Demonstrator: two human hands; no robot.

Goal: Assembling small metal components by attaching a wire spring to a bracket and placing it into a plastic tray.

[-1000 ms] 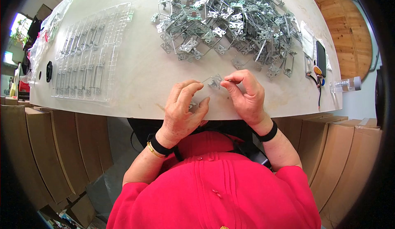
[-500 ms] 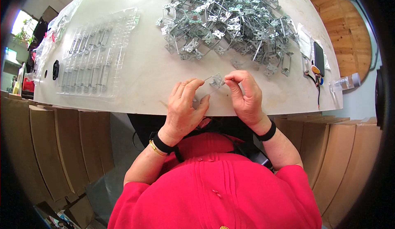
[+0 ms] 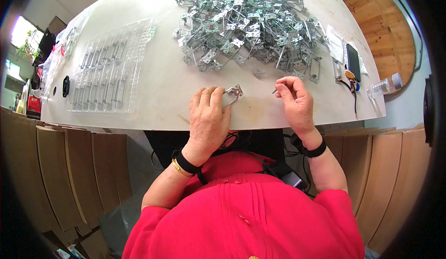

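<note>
Near the front of the table, my left hand (image 3: 208, 117) is closed round a metal bracket (image 3: 236, 91). The bracket's flat end with holes sticks out past the fingertips; the rest is mostly under the hand. A short way to the right, my right hand (image 3: 297, 104) pinches a small thin metal pin (image 3: 275, 91) between thumb and fingers, and only its tip shows. Beyond both hands lies a big heap of similar metal brackets (image 3: 251, 26), tangled together. One small loose metal piece (image 3: 258, 74) rests just in front of the heap.
On the left, a clear plastic tray (image 3: 139, 73) holds rows of metal brackets, with a small black object (image 3: 66, 86) beside it. A phone (image 3: 353, 63), a small tool with dark handles (image 3: 351, 80) and a clear bottle (image 3: 384, 86) lie at the right. Cardboard boxes (image 3: 371, 166) stand below the table.
My right hand has moved away to the right from the bracket, with a pin in its fingers. The left hand has turned more palm-down and keeps the bracket. The view has shifted slightly.
</note>
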